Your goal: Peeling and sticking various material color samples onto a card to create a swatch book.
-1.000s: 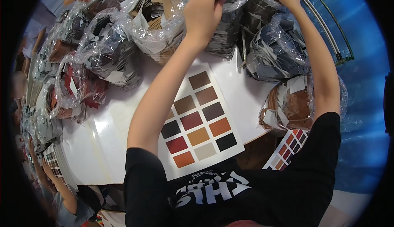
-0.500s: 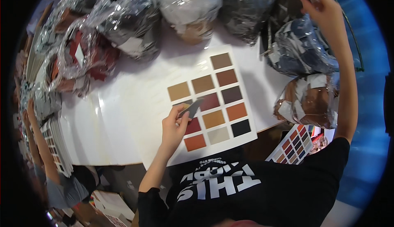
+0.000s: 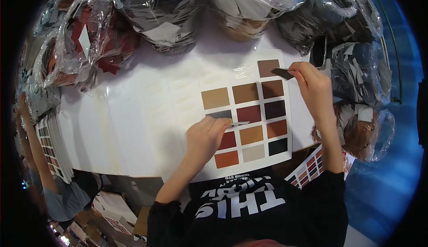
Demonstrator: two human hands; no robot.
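On the table before me lies a white sample card (image 3: 262, 159) bearing rows of coloured rectangular swatches. My left hand (image 3: 206, 140) is closed in a pinch over its left part. A thin swatch (image 3: 239, 123), seen nearly edge-on, sticks out from those fingers above the maroon rectangle. Between thumb and fingers, my right hand (image 3: 313, 84) grips a dark grey-green swatch (image 3: 282, 73) at the card's upper right. This piece overlaps the corner of the brown top rectangle (image 3: 267, 67); whether it touches the card I cannot tell.
Clear plastic bags of loose swatches line the table's far side: red (image 3: 104, 41), grey (image 3: 162, 17), beige (image 3: 243, 12) and dark grey (image 3: 307, 17). A brown bag (image 3: 356, 128) stands at right. At left, another person's arm (image 3: 38, 149) is beside stacked cards (image 3: 55, 151).
My right hand has come down from the bags at the upper right to the card, with a dark swatch in it. The left hand's swatch has turned nearly edge-on.
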